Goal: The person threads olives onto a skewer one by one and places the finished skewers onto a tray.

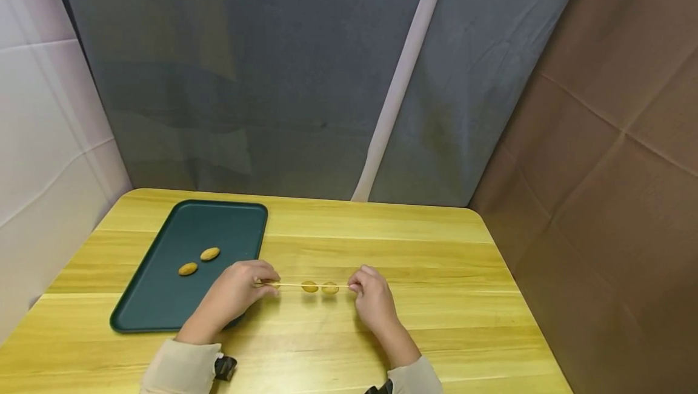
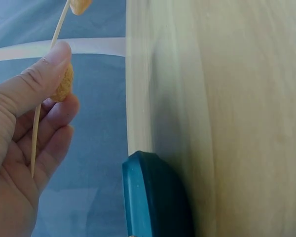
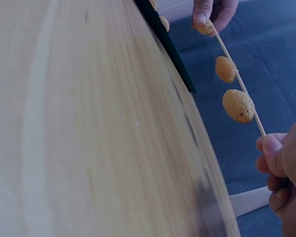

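Crosswise, skewer [image 1: 302,285] between both hands.

Free room and obstacles. The wooden table [image 1: 382,230] lies bare behind and to the right of both hands. Between the left hand [image 1: 240,291] and right hand [image 1: 371,297] a skewer [image 1: 302,285] with threaded pieces [image 1: 319,287] bars the gap. A green tray [image 1: 163,309] occupies the left side, holding two loose pieces [image 1: 199,261]. Cloth walls [image 1: 600,170] close the far and side edges.

Green tray [image 1: 163,297] on wooden table [image 1: 436,273]; grey curtain [image 1: 245,79] behind.
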`<state>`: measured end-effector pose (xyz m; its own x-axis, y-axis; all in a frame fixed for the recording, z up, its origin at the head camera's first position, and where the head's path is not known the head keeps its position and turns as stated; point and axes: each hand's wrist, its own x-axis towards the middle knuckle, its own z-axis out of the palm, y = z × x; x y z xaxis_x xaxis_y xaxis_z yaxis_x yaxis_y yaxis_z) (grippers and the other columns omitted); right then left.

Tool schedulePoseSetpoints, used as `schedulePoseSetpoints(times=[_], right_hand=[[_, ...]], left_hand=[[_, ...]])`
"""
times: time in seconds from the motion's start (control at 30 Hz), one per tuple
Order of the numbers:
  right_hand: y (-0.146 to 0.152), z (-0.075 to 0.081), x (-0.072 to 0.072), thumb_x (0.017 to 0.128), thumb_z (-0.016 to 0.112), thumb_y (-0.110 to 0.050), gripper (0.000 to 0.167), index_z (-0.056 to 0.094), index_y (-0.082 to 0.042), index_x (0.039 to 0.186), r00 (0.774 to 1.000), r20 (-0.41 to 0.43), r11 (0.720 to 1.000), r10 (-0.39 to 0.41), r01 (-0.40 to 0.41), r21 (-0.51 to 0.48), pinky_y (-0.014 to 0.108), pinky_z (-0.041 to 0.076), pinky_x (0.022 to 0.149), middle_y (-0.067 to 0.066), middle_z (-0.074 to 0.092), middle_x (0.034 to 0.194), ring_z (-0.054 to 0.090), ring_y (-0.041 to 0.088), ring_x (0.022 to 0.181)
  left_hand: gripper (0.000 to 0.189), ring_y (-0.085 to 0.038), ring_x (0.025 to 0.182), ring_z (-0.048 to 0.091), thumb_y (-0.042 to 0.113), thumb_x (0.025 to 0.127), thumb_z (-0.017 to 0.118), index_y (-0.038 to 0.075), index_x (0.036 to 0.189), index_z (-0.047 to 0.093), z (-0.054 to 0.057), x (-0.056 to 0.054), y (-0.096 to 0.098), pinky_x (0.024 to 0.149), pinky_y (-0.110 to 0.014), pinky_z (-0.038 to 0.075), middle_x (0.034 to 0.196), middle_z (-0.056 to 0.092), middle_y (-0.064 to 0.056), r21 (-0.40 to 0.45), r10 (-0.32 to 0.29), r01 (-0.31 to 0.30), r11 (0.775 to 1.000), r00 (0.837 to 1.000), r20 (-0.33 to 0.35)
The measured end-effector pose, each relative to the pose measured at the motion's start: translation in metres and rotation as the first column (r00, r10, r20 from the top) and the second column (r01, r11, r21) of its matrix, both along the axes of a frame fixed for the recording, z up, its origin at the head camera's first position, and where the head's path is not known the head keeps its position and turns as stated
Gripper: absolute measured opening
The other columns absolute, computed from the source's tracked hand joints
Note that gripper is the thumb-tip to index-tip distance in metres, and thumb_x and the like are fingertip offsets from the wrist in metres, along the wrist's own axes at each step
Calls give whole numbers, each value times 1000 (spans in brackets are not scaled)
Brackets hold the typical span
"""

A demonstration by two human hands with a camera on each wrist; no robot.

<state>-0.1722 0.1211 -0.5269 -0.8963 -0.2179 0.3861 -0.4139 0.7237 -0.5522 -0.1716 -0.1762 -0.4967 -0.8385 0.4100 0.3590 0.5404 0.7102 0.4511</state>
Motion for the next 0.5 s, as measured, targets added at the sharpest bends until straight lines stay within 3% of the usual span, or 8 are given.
schedulePoseSetpoints(times=[0.5], right_hand=[[0,0,1,85,76,2,12,71,-7,81,1000,-30,1000,9,-9,15,22,55,69,-5,61,81,62,12,78]], left_hand=[[20,-13,87,70,16,75,89,14,93,81,1,1,10,76,-32,58,94,74,9,-55,-27,25,998,999,-38]])
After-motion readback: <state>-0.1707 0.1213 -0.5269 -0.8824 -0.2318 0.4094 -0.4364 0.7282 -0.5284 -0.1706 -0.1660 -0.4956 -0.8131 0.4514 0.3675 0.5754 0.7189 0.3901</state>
